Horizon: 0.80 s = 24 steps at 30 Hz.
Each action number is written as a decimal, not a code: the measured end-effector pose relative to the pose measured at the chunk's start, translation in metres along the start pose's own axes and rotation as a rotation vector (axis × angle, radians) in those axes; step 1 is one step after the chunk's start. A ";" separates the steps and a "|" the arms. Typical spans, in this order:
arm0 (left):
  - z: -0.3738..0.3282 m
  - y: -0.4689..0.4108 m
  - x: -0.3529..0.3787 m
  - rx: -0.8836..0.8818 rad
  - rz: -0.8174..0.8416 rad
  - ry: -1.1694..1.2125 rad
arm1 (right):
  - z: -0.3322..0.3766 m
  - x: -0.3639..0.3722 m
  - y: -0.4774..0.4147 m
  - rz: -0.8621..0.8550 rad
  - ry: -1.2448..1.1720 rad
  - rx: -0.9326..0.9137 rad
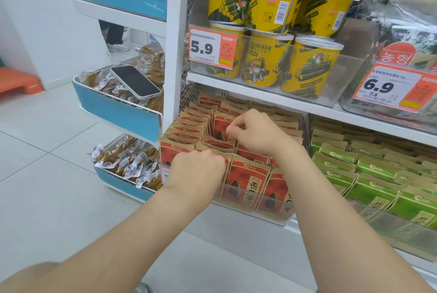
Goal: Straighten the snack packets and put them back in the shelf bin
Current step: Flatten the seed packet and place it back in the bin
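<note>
Red-and-brown snack packets stand in rows inside a clear plastic shelf bin on the lower shelf. My left hand is at the front left of the bin, fingers curled over the top edges of the front packets. My right hand is further back in the middle of the bin and pinches the top of a packet that stands in the row. The fingertips of both hands are partly hidden among the packets.
Green packets fill the bin to the right. Yellow tubs and price tags sit on the shelf above. To the left, a blue-fronted rack holds wrapped snacks with a phone lying on them. Tiled floor lies below.
</note>
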<state>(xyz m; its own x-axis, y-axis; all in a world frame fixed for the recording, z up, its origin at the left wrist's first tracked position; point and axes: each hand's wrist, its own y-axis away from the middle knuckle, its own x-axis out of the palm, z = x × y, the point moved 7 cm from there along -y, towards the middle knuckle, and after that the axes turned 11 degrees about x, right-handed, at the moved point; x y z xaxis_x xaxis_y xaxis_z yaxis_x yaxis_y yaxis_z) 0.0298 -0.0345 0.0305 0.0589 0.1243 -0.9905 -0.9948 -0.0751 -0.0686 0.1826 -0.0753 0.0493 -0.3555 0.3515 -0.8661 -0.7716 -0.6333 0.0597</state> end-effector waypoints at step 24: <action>0.064 -0.010 -0.024 -0.182 -0.517 0.468 | 0.030 -0.022 0.013 -0.600 0.001 -0.128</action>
<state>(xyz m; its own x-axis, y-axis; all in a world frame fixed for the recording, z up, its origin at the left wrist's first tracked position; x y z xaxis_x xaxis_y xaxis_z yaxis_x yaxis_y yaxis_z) 0.0330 0.0267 0.0628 0.5884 -0.2453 -0.7705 -0.8029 -0.2903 -0.5207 0.1649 -0.0711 0.0842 0.1221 0.6718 -0.7306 -0.7674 -0.4030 -0.4987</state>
